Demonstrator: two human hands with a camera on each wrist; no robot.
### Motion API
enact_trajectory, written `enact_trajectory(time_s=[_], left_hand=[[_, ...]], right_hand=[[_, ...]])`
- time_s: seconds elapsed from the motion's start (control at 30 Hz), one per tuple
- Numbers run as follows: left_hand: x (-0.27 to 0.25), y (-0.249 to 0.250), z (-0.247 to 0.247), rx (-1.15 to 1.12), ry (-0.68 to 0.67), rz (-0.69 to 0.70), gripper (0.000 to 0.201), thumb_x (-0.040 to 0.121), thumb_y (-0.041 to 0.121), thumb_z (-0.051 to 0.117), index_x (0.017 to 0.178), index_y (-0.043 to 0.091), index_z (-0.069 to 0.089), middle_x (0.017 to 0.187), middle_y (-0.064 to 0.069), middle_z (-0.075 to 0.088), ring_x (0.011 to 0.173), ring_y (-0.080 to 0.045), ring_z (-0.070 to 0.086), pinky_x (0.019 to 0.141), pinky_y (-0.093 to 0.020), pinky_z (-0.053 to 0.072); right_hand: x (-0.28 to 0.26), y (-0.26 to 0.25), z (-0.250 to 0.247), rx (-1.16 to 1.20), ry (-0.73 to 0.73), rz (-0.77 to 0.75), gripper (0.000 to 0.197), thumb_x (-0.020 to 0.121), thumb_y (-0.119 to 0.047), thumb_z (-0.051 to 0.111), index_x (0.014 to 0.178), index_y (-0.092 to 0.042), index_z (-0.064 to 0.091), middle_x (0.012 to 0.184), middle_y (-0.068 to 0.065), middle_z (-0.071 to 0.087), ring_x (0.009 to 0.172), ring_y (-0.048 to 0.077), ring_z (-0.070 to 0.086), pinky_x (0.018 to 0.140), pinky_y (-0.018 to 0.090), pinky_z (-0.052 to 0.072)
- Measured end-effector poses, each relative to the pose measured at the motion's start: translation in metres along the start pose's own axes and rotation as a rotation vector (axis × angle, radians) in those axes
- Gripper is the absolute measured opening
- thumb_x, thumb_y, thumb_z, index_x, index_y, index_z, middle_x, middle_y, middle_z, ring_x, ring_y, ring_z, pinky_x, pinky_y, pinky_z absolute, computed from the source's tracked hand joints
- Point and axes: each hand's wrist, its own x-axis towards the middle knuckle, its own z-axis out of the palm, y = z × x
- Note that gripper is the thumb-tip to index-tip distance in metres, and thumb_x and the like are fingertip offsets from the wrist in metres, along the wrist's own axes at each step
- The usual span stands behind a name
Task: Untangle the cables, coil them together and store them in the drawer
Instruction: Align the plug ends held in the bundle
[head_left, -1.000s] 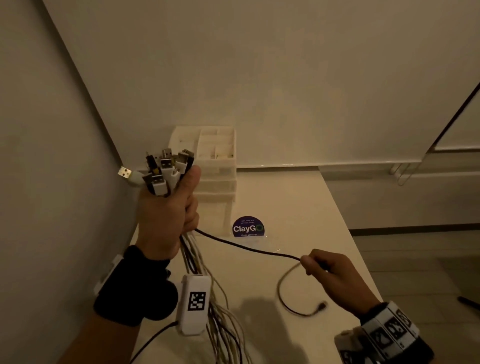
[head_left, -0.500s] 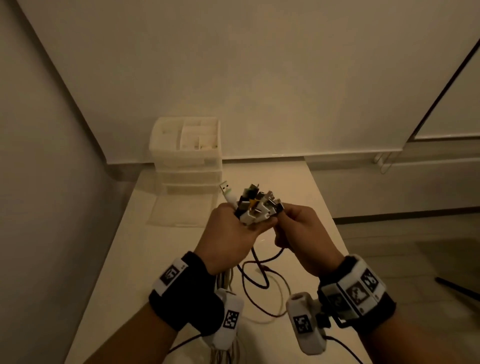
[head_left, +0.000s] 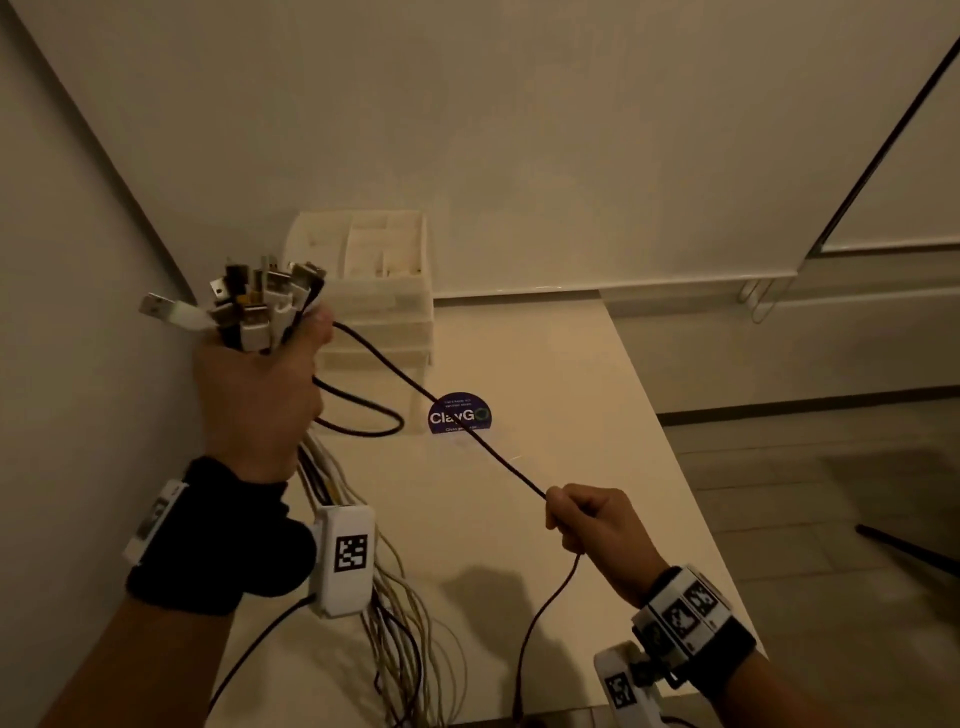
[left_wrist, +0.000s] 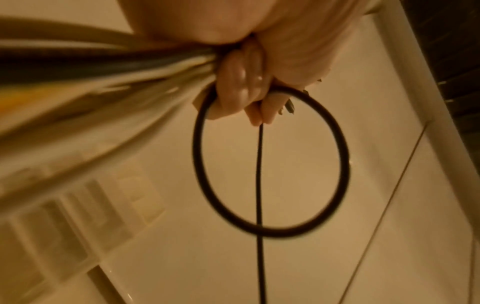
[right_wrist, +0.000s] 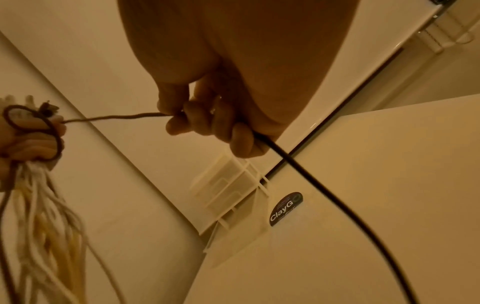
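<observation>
Now the dark cable (head_left: 447, 415) runs taut from the raised bundle of cables (head_left: 260, 312) down to the right hand (head_left: 597, 525), where half a second earlier both hands met over the plug ends low above the tabletop (head_left: 571, 374). One loop of dark cable (left_wrist: 270, 164) already hangs from the left hand (head_left: 260, 395), seen as a closed ring in the left wrist view, so a first turn of the coil appears laid. Left grip: a full fist round the bundle, plug ends (head_left: 249, 301) fanning above the thumb and pale cable lengths (head_left: 395, 597) trailing below the wrist toward the near edge. Right grip: fingers (right_wrist: 207, 123) curled narrow round the dark cable, which enters beside the thumb and leaves under the little finger, its free length (head_left: 540, 623) dropping to the tabletop.

Compared with one second earlier the arrangement repeats, hands drawn apart with the strand stretched, which suggests a cycle of pull out, bring in, lay a loop. By this reading the untangling is largely past and coiling is under way; much slack remains.

Behind the left hand stands the drawer unit (head_left: 379, 312), pale plastic with a compartment tray on top; its lower drawer (right_wrist: 233, 236) looks pulled open in the right wrist view. A round ClayGo sticker (head_left: 460, 415) lies on the tabletop beneath the taut strand
</observation>
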Motion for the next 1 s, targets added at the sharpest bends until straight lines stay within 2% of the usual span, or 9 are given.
enact_trajectory(time_s=[0.13,0.2,0.27,0.33,0.4,0.67,0.77,0.9,1.0], left_hand=[[-0.002,0.008,-0.014,0.18,-0.046,0.033,0.017,0.076,0.03,0.081,0.085,0.019,0.072,0.061,0.015,0.063,0.045,-0.001,0.052,0.052,-0.026,0.044],[-0.014,0.019,-0.013,0.237,-0.116,0.085,0.018,0.072,0.028,0.083,0.085,0.024,0.072,0.07,0.02,0.069,0.063,0.008,0.063,0.064,-0.013,0.049],[-0.036,0.027,-0.001,0.263,-0.407,0.065,0.021,0.071,0.015,0.084,0.081,0.027,0.07,0.071,0.027,0.07,0.072,0.012,0.065,0.066,-0.004,0.046],[-0.06,0.023,0.016,0.261,-0.752,-0.022,0.023,0.073,0.009,0.082,0.086,0.026,0.074,0.082,0.024,0.073,0.082,0.006,0.068,0.073,-0.011,0.05],[-0.074,0.009,0.03,0.311,-0.852,-0.009,0.016,0.076,0.02,0.081,0.091,0.025,0.076,0.088,0.013,0.076,0.087,-0.002,0.07,0.08,-0.023,0.055],[-0.049,0.004,0.022,0.088,-0.398,0.048,0.026,0.08,0.004,0.075,0.086,0.03,0.072,0.079,0.026,0.071,0.08,0.009,0.066,0.071,-0.008,0.046],[-0.019,0.005,0.005,0.074,-0.169,0.073,0.013,0.082,0.015,0.075,0.082,0.028,0.072,0.067,0.022,0.069,0.061,0.004,0.062,0.065,-0.023,0.045],[-0.011,0.001,-0.012,0.079,-0.129,0.043,0.005,0.081,0.022,0.077,0.081,0.023,0.072,0.066,0.01,0.066,0.042,-0.011,0.047,0.056,-0.038,0.04],[-0.016,-0.002,-0.016,0.1,-0.28,0.007,0.009,0.083,0.022,0.075,0.075,0.024,0.07,0.054,0.013,0.06,0.038,-0.002,0.046,0.047,-0.027,0.034]], right_hand=[[-0.008,-0.008,-0.003,-0.094,0.091,-0.018,0.047,0.09,-0.03,0.064,0.052,-0.007,0.048,0.055,0.01,0.037,0.052,0.019,0.033,0.056,0.036,0.034],[-0.009,-0.025,-0.004,-0.109,0.105,-0.027,0.048,0.089,-0.02,0.065,0.052,-0.002,0.04,0.053,0.009,0.033,0.052,0.018,0.03,0.057,0.035,0.033],[-0.011,-0.049,0.0,-0.085,0.063,-0.055,0.05,0.089,-0.013,0.064,0.049,-0.006,0.036,0.051,0.006,0.031,0.05,0.017,0.027,0.055,0.034,0.033],[-0.011,-0.072,0.008,0.052,-0.006,-0.104,0.049,0.088,-0.012,0.062,0.045,-0.013,0.039,0.048,0.003,0.031,0.045,0.015,0.026,0.05,0.029,0.028],[-0.009,-0.09,0.013,0.258,-0.06,-0.11,0.041,0.083,-0.015,0.056,0.044,-0.016,0.043,0.046,0.0,0.03,0.042,0.013,0.022,0.048,0.027,0.019],[-0.018,-0.073,0.022,0.24,-0.115,-0.106,0.046,0.093,-0.041,0.056,0.071,-0.001,0.063,0.054,0.009,0.031,0.048,0.018,0.024,0.048,0.029,0.023],[-0.037,-0.044,0.022,0.118,-0.102,-0.109,0.032,0.089,-0.034,0.054,0.082,-0.007,0.068,0.055,0.012,0.041,0.05,0.021,0.033,0.049,0.031,0.03],[-0.066,0.003,0.014,0.08,-0.232,0.026,0.018,0.096,-0.019,0.054,0.091,-0.011,0.069,0.053,0.008,0.048,0.048,0.018,0.039,0.049,0.027,0.034],[-0.084,0.016,0.009,0.046,-0.292,0.122,0.021,0.09,-0.025,0.051,0.09,-0.012,0.068,0.053,0.009,0.044,0.05,0.017,0.036,0.051,0.024,0.028]])
